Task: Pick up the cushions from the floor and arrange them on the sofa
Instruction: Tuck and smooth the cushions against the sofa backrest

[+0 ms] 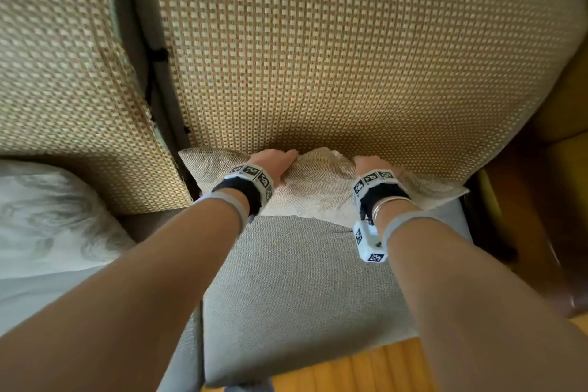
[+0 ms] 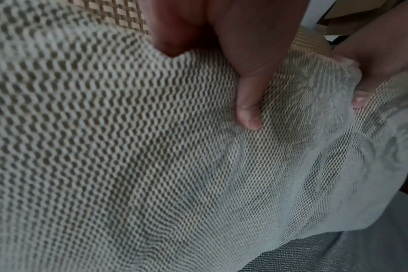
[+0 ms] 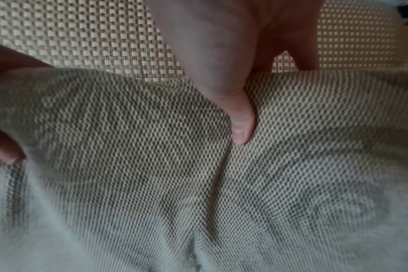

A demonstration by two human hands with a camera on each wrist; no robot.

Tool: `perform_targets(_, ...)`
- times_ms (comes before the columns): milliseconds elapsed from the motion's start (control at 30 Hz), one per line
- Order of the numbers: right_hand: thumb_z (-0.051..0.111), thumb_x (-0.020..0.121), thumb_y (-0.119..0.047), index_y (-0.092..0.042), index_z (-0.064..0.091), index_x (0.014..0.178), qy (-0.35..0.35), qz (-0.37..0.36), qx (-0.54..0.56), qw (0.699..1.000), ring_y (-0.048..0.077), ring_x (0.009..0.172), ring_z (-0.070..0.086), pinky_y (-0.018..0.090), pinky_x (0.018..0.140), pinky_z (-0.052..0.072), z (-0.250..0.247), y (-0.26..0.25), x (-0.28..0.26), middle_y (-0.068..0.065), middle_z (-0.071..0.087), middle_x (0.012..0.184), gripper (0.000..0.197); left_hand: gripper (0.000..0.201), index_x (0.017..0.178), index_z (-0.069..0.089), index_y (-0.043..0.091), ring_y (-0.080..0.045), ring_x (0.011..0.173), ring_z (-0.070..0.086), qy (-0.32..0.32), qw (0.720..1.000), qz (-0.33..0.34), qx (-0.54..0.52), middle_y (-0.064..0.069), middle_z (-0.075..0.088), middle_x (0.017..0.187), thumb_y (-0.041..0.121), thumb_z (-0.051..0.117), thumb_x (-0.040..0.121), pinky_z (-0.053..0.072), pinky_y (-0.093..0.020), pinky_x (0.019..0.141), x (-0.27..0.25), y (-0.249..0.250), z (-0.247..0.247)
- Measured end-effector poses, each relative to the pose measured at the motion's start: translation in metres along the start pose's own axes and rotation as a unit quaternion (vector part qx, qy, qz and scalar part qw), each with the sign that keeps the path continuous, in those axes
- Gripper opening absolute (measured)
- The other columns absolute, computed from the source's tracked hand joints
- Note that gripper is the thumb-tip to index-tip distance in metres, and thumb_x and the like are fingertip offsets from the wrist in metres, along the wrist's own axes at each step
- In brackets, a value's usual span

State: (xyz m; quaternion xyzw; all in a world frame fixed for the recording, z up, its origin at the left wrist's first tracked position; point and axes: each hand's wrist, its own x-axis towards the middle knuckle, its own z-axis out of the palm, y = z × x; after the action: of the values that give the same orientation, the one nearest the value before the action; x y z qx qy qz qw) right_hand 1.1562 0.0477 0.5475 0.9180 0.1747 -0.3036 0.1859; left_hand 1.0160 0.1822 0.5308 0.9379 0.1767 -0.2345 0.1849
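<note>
- Both hands are set on the top edge of a beige woven cushion (image 1: 318,188), which stands on the grey sofa seat (image 1: 296,280) against the far backrest (image 1: 350,57).
- Left hand (image 1: 273,165): the cushion's upper edge is gripped left of its middle — the thumb (image 2: 249,110) is pressed into the near face while the fingers are curled over the top, out of sight.
- Right hand (image 1: 370,164): the edge is gripped right of the middle in the same way, the thumb (image 3: 241,127) dug into the weave so that a crease is drawn down the fabric below it.
- Between the two grips the fabric is bunched upward.
- A pale patterned cushion (image 1: 54,216) is seen at the left, on the neighbouring seat, under a second woven back cushion (image 1: 70,79).
- Wooden floor (image 1: 366,369) is visible at the near edge of the seat.
- A dark wooden piece of furniture with yellow upholstery (image 1: 560,137) is seen at the right; what it is cannot be told.
</note>
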Motion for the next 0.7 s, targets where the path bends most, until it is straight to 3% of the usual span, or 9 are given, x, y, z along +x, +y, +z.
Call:
perform_targets(67,0.037,0.095,-0.013,-0.011,0.05,0.125,0.024,-0.03,-0.009,0.999,0.036,0.129,0.046,0.062,0.114,0.014,-0.002,0.007,0.003,0.016,0.055,0.131,0.033,0.057,0.13,0.04,0.011,-0.031,0.11,0.06,0.007,1.0,-0.003,-0.005,-0.012,0.062,0.117,0.025,0.068,0.082,0.051,-0.044,0.093,0.011,0.001,0.005)
perform_targets(133,0.042,0.089,-0.008,-0.015,0.042,0.126,0.021,-0.066,-0.025,0.997,0.037,0.118,0.053,0.063,0.111,0.021,0.004,0.011,0.015,0.017,0.058,0.12,0.038,0.063,0.132,0.04,0.013,-0.032,0.116,0.054,0.013,1.0,-0.014,-0.001,-0.012,0.056,0.124,0.03,0.07,0.08,0.049,-0.046,0.097,0.022,0.0,0.013)
perform_targets(267,0.05,0.084,-0.015,-0.022,0.039,0.128,0.042,-0.104,-0.042,0.993,0.036,0.118,0.052,0.058,0.106,0.032,0.017,0.011,0.035,0.013,0.057,0.125,0.046,0.074,0.137,0.036,0.023,-0.033,0.122,0.044,0.012,0.996,-0.063,0.062,-0.011,0.046,0.129,0.038,0.073,0.075,0.046,-0.044,0.097,0.043,-0.005,0.018)
perform_targets(333,0.051,0.084,-0.014,-0.02,0.046,0.124,0.076,-0.112,-0.049,0.99,0.036,0.119,0.05,0.059,0.107,0.032,0.015,0.01,0.043,0.012,0.059,0.122,0.041,0.066,0.134,0.039,0.022,-0.033,0.116,0.053,-0.015,0.995,-0.074,0.067,-0.01,0.055,0.123,0.034,0.072,0.078,0.048,-0.044,0.093,0.053,-0.007,0.011)
perform_targets(433,0.045,0.09,-0.008,-0.013,0.059,0.107,0.11,-0.102,-0.021,0.988,0.032,0.115,0.055,0.058,0.11,0.029,0.005,0.011,0.054,0.011,0.065,0.112,0.023,0.034,0.124,0.048,0.017,-0.032,0.106,0.062,-0.001,0.995,-0.079,0.064,-0.011,0.063,0.114,0.022,0.055,0.09,0.049,-0.039,0.078,0.065,-0.01,-0.003)
perform_targets(533,0.041,0.091,-0.004,-0.013,0.061,0.101,0.142,-0.101,-0.012,0.985,0.031,0.112,0.057,0.055,0.11,0.029,-0.01,0.008,0.057,0.01,0.067,0.106,0.023,0.031,0.123,0.047,0.018,-0.033,0.104,0.063,0.019,0.994,-0.085,0.068,-0.012,0.063,0.112,0.019,0.049,0.092,0.044,-0.036,0.07,0.069,-0.012,-0.01)
perform_targets(700,0.038,0.092,-0.004,-0.015,0.058,0.109,0.165,-0.111,-0.024,0.98,0.031,0.116,0.052,0.055,0.111,0.027,-0.015,0.002,0.07,0.009,0.065,0.113,0.028,0.039,0.126,0.045,0.022,-0.033,0.105,0.062,0.02,0.995,-0.096,0.029,-0.01,0.063,0.114,0.021,0.054,0.089,0.051,-0.043,0.082,0.075,-0.02,-0.009)
